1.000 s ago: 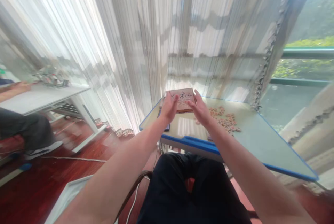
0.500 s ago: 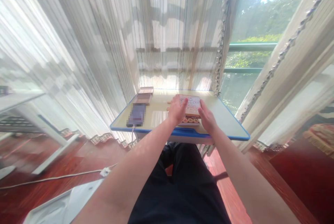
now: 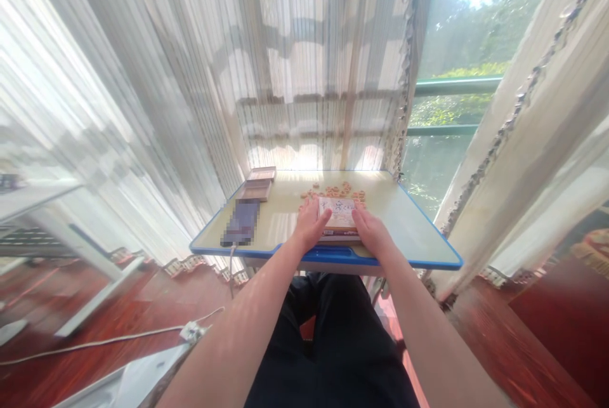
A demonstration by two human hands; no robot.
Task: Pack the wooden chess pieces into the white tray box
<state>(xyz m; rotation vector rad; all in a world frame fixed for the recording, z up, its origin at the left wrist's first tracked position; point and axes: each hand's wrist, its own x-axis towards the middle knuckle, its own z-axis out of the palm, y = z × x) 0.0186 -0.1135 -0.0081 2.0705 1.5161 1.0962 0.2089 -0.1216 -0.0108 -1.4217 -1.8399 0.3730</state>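
A flat rectangular box lid [image 3: 337, 211] with dark writing on a pale top lies over a shallow box base [image 3: 340, 238] near the table's front edge. My left hand [image 3: 311, 225] grips its left side, thumb on top. On the opposite side my right hand [image 3: 373, 229] is closed on the right edge of the lid. Just behind the lid, several round wooden game pieces [image 3: 339, 191] are scattered on the table. What lies inside the base is hidden under the lid.
The pale table [image 3: 409, 230] has a blue rim. At its left lie a blurred phone-like device [image 3: 242, 223] with a cable [image 3: 231, 271], a shallow brown tray [image 3: 255, 190] and another flat box part [image 3: 262, 174]. Curtains [image 3: 304, 65] hang behind the table.
Both hands have brought the lid down and towards me over the box base. The row of round pieces in the base is now covered, and the scattered pieces behind have come into view.
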